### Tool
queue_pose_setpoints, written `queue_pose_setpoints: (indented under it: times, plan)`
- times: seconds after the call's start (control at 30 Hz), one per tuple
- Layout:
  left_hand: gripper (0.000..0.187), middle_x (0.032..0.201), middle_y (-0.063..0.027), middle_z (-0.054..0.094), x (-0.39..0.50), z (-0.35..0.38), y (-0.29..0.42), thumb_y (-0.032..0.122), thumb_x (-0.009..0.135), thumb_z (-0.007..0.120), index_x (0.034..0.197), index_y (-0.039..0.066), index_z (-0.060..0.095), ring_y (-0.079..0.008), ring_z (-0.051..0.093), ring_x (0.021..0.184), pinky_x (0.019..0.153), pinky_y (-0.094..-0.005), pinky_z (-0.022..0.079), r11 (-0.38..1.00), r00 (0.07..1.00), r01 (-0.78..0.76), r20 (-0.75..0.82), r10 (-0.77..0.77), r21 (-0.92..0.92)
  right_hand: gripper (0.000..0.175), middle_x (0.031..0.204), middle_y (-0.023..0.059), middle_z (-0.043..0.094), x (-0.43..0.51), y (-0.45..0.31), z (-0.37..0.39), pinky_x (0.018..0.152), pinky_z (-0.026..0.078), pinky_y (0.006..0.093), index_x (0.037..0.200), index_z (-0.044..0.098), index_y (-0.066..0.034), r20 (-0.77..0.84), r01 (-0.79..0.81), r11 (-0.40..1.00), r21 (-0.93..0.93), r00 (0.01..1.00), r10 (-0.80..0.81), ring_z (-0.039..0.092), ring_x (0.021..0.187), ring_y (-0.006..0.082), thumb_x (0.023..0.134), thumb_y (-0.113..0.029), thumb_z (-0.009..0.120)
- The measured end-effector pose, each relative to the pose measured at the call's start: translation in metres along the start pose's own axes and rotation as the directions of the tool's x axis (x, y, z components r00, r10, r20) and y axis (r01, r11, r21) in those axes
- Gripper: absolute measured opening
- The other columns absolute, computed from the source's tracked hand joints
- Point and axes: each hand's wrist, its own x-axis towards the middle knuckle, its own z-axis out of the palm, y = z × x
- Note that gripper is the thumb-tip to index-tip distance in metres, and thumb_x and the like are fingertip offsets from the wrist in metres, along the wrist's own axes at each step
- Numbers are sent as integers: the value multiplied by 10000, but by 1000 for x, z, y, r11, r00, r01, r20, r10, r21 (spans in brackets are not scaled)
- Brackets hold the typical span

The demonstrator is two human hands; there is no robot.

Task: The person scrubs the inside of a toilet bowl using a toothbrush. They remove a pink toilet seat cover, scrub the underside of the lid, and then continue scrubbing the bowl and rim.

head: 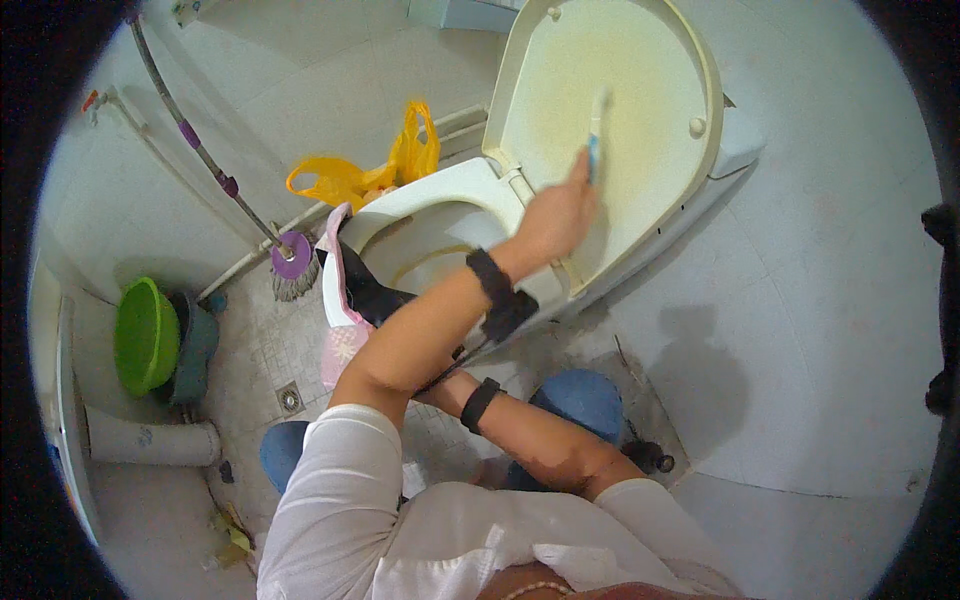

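Observation:
My left hand (pixel 559 217) grips a toothbrush (pixel 593 150) with a blue and white handle. The brush head lies at the raised toilet lid (pixel 551 97), whose inner face is yellowish. Below the lid, the white toilet seat (pixel 457 180) rests on the bowl, and a brown stain line (pixel 427 262) runs inside. My right hand (pixel 442 391) is mostly hidden behind my left forearm, so its grip cannot be told. A pink and black cloth-like item (pixel 367 289) hangs over the front of the seat, near my left forearm. Both wrists wear black bands.
A yellow plastic bag (pixel 367 176) sits behind the toilet by wall pipes. To the left, a mop (pixel 292 255) leans against the wall. A green basin (pixel 146 337) and a grey basin (pixel 195 349) stand near a floor drain (pixel 289 399). A dark object (pixel 649 455) lies by the right wall.

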Motion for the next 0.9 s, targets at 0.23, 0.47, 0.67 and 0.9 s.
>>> queue_pose_setpoints:
  times: [0.23,0.47,0.67,0.9]
  plan:
    - [543,747,-294,615,23,-20,6,189,964,425,1449,34,234,-454,614,644,621,-511,494,999,1000,-8,-21,9,40,498,1514,28,339,-3,-9,-17,1141,257,403,1452,319,-147,194,-278,727,627,960,200,325,1378,225,1014,-376,386]
    - [566,731,-286,618,19,-17,18,201,962,429,1452,13,216,-453,612,631,618,-526,488,994,976,-100,197,89,46,457,1520,35,324,-1,-13,-14,1165,185,392,1449,323,-132,161,-265,748,609,964,210,278,1399,226,1024,-298,343]
    - [576,719,-278,622,37,-19,3,202,964,431,1451,-14,214,-447,621,642,615,-517,503,998,999,8,-43,-5,69,465,1529,58,311,5,-18,-33,1170,178,400,1451,313,-114,267,-136,990,43,956,120,270,1406,245,1010,-259,351]
    - [530,709,-262,625,58,-22,-3,206,961,427,1432,31,258,-458,611,629,592,-526,487,994,994,14,-105,-3,105,474,1401,106,471,19,-31,-46,1102,289,434,1349,455,-94,46,16,998,-67,999,-13,398,1320,278,924,-283,547]
